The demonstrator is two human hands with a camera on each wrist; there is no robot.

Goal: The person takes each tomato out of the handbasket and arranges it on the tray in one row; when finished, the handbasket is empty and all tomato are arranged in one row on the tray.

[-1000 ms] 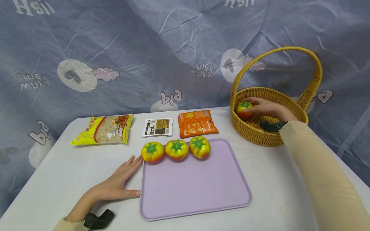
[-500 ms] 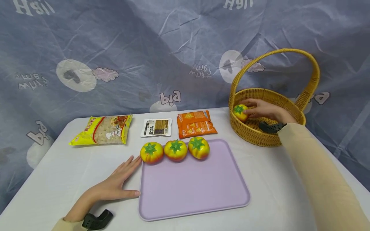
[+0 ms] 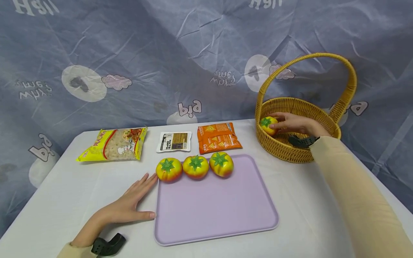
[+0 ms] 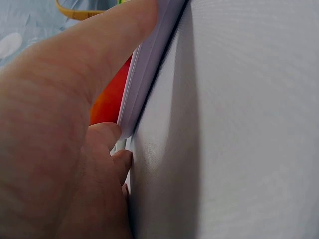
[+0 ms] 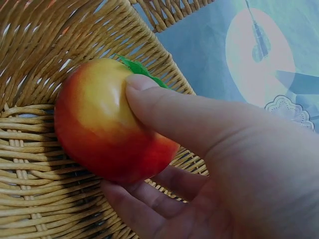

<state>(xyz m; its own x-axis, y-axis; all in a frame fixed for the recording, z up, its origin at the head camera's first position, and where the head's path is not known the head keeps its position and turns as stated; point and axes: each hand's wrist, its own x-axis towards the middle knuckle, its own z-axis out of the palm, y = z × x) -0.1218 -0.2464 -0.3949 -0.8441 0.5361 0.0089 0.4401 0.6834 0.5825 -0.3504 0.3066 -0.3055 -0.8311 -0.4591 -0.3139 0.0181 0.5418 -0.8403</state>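
Observation:
In the head view my right hand point(image 3: 295, 123) is inside the wicker basket point(image 3: 284, 152), holding a yellow-red tomato point(image 3: 266, 127) at the basket's left wall. The right wrist view shows my thumb point(image 5: 172, 107) on top of this tomato point(image 5: 107, 124), near its green leaves, with the other fingers curled beneath. My left hand point(image 3: 127, 206) lies with fingers spread at the left edge of a lilac tray point(image 3: 216, 211); thumb and fingertips touch the edge. Along the tray's back edge sit a left tomato point(image 3: 168, 173), a middle tomato point(image 3: 195, 171) and a right tomato point(image 3: 222, 168).
Behind the tray lie a yellow snack bag point(image 3: 119, 145), a small white packet point(image 3: 174, 142) and an orange packet point(image 3: 219, 138). The basket's tall handle point(image 3: 309, 55) arches over my right hand. A printed grey-blue cloth point(image 3: 145, 53) hangs behind the white table point(image 3: 80, 186).
My right hand has shifted the tomato slightly left toward the basket wall and tipped it, so more of its yellow side shows. My left hand has stayed at the tray.

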